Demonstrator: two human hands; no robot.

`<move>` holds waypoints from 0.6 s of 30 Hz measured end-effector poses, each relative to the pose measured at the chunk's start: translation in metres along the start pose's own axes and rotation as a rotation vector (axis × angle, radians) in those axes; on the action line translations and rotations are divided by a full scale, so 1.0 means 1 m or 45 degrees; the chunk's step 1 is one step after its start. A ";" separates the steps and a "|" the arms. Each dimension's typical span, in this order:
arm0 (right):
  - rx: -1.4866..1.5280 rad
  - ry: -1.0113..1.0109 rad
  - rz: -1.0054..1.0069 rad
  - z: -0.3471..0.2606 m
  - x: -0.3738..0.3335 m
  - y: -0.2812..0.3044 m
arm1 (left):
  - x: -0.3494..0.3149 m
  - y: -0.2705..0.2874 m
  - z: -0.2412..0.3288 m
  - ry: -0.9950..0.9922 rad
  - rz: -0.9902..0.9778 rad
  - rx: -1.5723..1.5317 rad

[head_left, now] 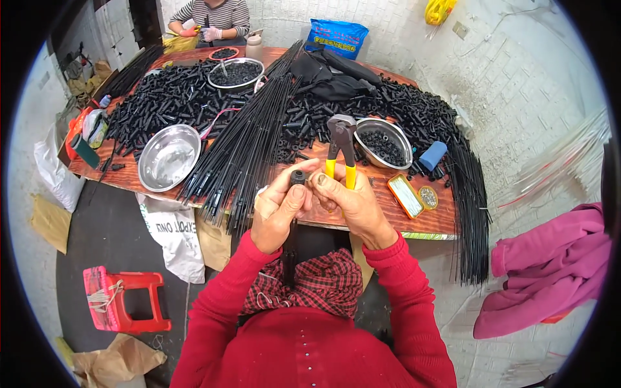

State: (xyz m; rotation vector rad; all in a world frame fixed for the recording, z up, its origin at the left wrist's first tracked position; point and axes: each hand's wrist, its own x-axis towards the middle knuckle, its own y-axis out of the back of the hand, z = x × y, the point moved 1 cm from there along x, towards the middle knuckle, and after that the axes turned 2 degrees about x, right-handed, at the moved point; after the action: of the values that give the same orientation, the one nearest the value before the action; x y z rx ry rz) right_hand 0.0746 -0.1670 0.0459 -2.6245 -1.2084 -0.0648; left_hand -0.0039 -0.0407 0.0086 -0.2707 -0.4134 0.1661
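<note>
My left hand is closed round a black tubular part, its round end upward between thumb and fingers. A dark length runs down below this hand toward my lap. Pincers with yellow handles stand jaws up in my right hand, the handles caught among the fingers. The right thumb and forefinger meet close beside the black part's top. Whether they pinch something small there, I cannot make out. Both hands are held in front of the table's near edge, and a checked cloth covers my lap.
Black tubular pieces heap over the wooden table. A bundle of long black rods overhangs the front edge. Metal bowls, a yellow box and a blue roll lie around. Another person works across the table.
</note>
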 end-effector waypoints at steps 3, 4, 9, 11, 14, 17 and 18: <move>-0.015 0.011 -0.015 0.006 0.000 0.008 | 0.000 -0.003 0.002 0.005 0.005 0.010; -0.013 0.012 -0.011 0.006 0.000 0.009 | 0.001 -0.003 0.002 0.008 0.004 0.021; 0.018 0.003 0.030 -0.003 -0.001 0.005 | 0.002 -0.008 -0.002 -0.018 0.052 0.052; 0.009 0.006 0.020 0.002 0.000 0.010 | 0.003 -0.008 -0.004 -0.024 0.053 0.077; 0.010 0.001 0.000 0.002 0.000 0.011 | 0.005 -0.008 -0.005 -0.004 0.038 0.042; 0.033 -0.001 -0.004 0.002 0.002 0.011 | 0.005 -0.008 -0.004 0.021 0.042 0.030; 0.043 0.004 -0.004 0.002 0.002 0.011 | 0.005 -0.008 -0.004 0.015 0.045 0.040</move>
State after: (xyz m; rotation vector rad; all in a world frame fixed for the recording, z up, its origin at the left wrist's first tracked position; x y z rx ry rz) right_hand 0.0840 -0.1721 0.0415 -2.5929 -1.2018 -0.0487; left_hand 0.0028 -0.0478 0.0093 -0.2483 -0.3945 0.2056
